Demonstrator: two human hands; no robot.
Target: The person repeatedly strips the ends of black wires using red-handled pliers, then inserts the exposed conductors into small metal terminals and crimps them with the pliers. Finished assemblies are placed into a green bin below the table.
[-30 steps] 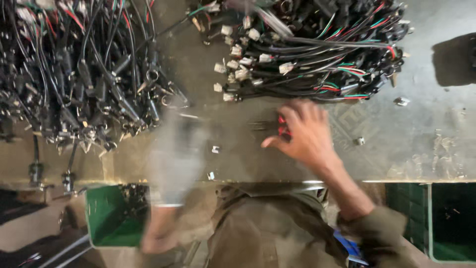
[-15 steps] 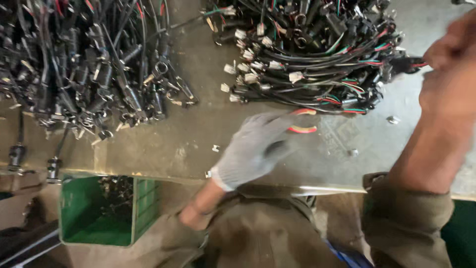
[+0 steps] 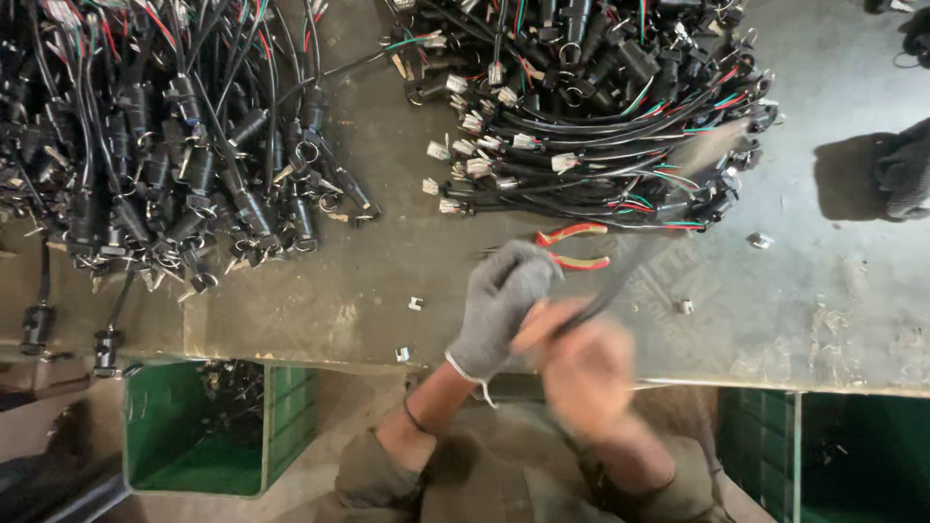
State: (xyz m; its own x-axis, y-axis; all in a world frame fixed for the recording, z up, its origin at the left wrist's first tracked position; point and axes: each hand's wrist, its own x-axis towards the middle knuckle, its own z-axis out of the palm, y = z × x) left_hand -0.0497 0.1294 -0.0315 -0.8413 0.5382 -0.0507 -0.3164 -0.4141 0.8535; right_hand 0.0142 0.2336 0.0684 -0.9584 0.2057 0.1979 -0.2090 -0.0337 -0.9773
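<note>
While the left hand (image 3: 499,305), covered by a grey knitted glove, is closed around the red-handled pliers (image 3: 573,246), the bare right hand (image 3: 581,363) is gripping a black cable (image 3: 630,266) that goes up and to the right, toward the nearer bundle. The right hand and the cable are blurred, so I cannot tell exactly how the fingers are placed on it, but the cable passes through the fist. Both hands are close together at the near edge of the bench (image 3: 833,281), just in front of the person's body; it seems the cable is held there so the pliers can reach its end easily.

Behind the hands lies a tied bundle of black harnesses (image 3: 601,126) with white connectors and red and green wires, all connectors pointing to the left side. Well apart, on the left, a second and looser pile of black cables (image 3: 165,145) with round plugs is spread, some plugs hanging over the bench edge. Few small metal pieces (image 3: 415,303) lie loose on the bench near the gloved hand. Under the bench edge stands a green crate (image 3: 208,436) on the left, and another green crate (image 3: 843,455) on the right.
</note>
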